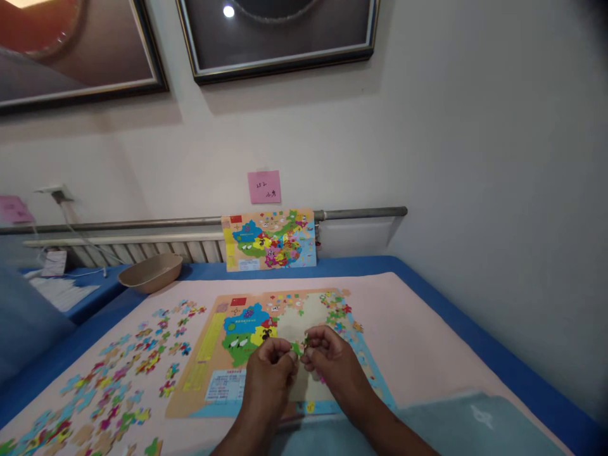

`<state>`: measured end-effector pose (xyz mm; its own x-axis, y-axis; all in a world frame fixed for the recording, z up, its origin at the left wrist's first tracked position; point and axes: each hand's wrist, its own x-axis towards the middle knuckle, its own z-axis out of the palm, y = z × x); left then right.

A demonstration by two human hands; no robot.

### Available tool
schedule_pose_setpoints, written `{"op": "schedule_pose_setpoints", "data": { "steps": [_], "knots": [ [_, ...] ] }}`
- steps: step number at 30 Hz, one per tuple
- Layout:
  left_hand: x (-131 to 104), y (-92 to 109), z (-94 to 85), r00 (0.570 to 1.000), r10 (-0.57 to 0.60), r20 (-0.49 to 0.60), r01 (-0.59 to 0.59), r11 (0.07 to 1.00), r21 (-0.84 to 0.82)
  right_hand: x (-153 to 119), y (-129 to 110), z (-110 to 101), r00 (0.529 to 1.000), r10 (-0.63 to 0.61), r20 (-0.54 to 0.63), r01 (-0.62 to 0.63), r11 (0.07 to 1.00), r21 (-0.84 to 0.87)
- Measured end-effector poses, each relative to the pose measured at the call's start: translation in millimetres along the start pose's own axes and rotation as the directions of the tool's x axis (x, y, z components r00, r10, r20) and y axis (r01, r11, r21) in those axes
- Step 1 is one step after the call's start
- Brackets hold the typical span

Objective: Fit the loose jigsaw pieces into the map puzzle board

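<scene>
Over pink table [427, 329], left hand [268, 370] and right hand [330, 361] pinch small green puzzle piece [297, 348].

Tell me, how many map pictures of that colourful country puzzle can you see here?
2. A finished reference map leans against the wall rail, and the puzzle board lies flat on the table, partly filled, under the left hand and right hand.

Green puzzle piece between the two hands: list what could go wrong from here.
1. The green puzzle piece is pinched only at the fingertips of the left hand and right hand, so it might slip onto the puzzle board.
2. Both wrists hang low over the board's near part, so they might nudge pieces already set.
3. The loose pieces lie spread to the left, some near the table's front edge; a sweeping forearm could knock them off.
</scene>
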<state>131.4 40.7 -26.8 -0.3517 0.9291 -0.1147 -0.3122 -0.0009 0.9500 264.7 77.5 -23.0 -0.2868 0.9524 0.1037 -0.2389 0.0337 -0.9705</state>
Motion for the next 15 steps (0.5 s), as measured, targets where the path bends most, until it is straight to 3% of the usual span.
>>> {"op": "schedule_pose_setpoints", "data": {
  "steps": [7, 15],
  "knots": [
    [2.6, -8.6, -6.1, 1.000, -0.010, 0.018, 0.012, 0.998, -0.067, -3.1, -8.7, 4.3, 0.999, 0.008, -0.031, -0.009, 1.000, -0.023],
    [0.1, -0.4, -10.9, 1.000, 0.016, -0.002, -0.016, 1.000, 0.002, -4.1, -5.0, 5.3, 1.000, 0.005, -0.012, -0.006, 1.000, -0.027]
  ]
}}
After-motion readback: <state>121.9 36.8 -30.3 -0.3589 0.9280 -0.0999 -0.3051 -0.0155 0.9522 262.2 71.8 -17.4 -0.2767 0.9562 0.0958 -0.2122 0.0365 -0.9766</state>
